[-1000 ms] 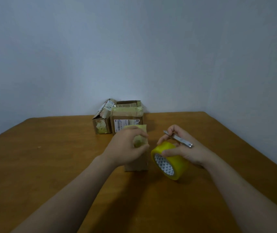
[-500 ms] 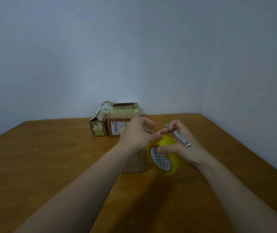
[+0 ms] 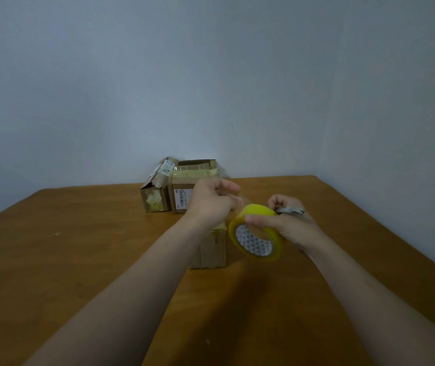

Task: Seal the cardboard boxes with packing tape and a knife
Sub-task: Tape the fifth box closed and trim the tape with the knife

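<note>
A roll of yellow packing tape [image 3: 260,235] is held up off the brown wooden counter [image 3: 79,247] on its edge, its white patterned core facing the camera. The right hand [image 3: 289,227] grasps it: the thumb lies across the top of the front rim, and the other fingers curl round the far side, mostly hidden by the roll. A slim silver metal knife [image 3: 290,210] is tucked under the same hand's curled index finger and lies across the knuckles. Its left end is covered by the finger, so whether a blade is out cannot be told.

The left hand [image 3: 211,204] is just left of the roll, its fingers clenched into a pinch at the roll's top edge. The loose end of tape between them is nearly clear and shows only as a faint sheen.

Behind the left wrist a small plain brown cardboard box [image 3: 212,250] stands on the counter. Only its right front face and a sliver of its taped top show past the forearm.

Against the wall, a battered, tilted cardboard box [image 3: 155,192] touches a larger taped cardboard box [image 3: 182,184]. The larger box's white label is partly covered by the left hand, and its print is too small to read.
</note>
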